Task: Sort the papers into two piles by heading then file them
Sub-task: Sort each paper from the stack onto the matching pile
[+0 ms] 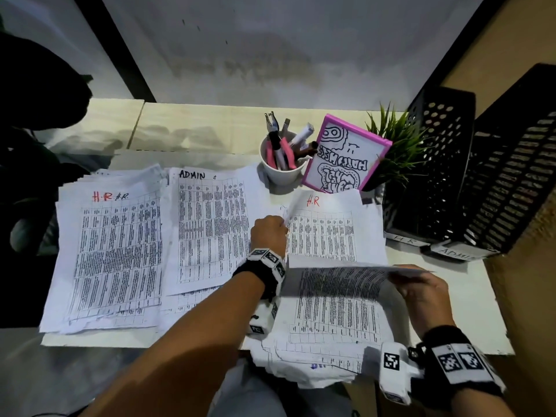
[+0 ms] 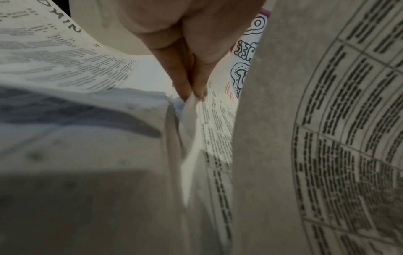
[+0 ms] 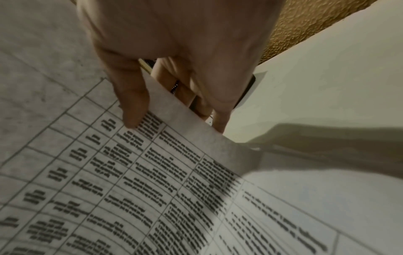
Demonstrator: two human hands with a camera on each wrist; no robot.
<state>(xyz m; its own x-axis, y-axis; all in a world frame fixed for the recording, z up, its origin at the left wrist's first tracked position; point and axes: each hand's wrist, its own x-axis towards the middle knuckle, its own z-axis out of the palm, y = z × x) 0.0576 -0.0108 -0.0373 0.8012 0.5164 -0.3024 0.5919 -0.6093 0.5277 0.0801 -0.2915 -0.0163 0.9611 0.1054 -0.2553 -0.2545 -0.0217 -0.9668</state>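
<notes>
Three paper stacks lie on the desk. The H.R pile (image 1: 114,251) is at the left and the ADMIN pile (image 1: 210,224) in the middle. At the right is a loose stack whose top sheet (image 1: 325,233) is headed H.R in red. My left hand (image 1: 282,225) pinches that sheet's upper left edge, which is lifted; the left wrist view shows the fingertips (image 2: 199,91) closed on the paper edge. My right hand (image 1: 403,279) grips the right edge of another printed sheet (image 1: 343,284), held raised and curled above the near stack, with the thumb (image 3: 133,110) on top.
Two black mesh file trays stand at the right, labelled H.R (image 1: 433,164) and ADMIN (image 1: 511,182). Behind the papers are a white cup of pens (image 1: 282,173), a pink-framed drawing (image 1: 346,158) and a small green plant (image 1: 397,145). Crumpled sheets (image 1: 301,368) overhang the desk's near edge.
</notes>
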